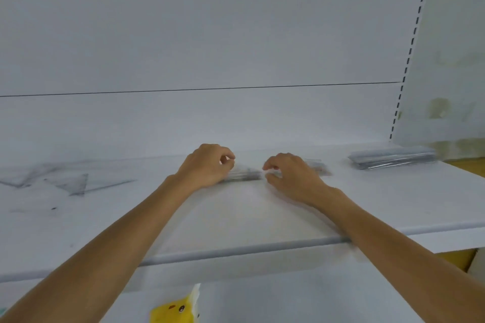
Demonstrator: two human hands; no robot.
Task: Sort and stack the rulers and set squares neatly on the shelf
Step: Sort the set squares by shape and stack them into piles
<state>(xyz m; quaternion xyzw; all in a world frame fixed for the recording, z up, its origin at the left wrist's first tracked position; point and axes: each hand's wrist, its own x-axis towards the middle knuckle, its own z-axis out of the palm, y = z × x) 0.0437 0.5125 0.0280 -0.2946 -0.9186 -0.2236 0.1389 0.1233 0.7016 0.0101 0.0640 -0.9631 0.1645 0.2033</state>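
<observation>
White shelf (pixel 249 217), left hand (pixel 207 165) and right hand (pixel 291 176) gripping ruler stack (pixel 244 175), forearms outstretched

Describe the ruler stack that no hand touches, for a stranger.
Look along the white shelf to its right end, below the slotted upright post. There lies a neat stack of clear plastic rulers. Unlike the middle stack, it lies alone and untouched.

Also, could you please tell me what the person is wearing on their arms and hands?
Nothing worn shows. The left forearm and right forearm are bare up to the frame edge, with no sleeve in view. The left hand and right hand are ungloved, and no watch, bracelet or ring is visible, though the picture is too soft to rule out a thin ring.
</observation>
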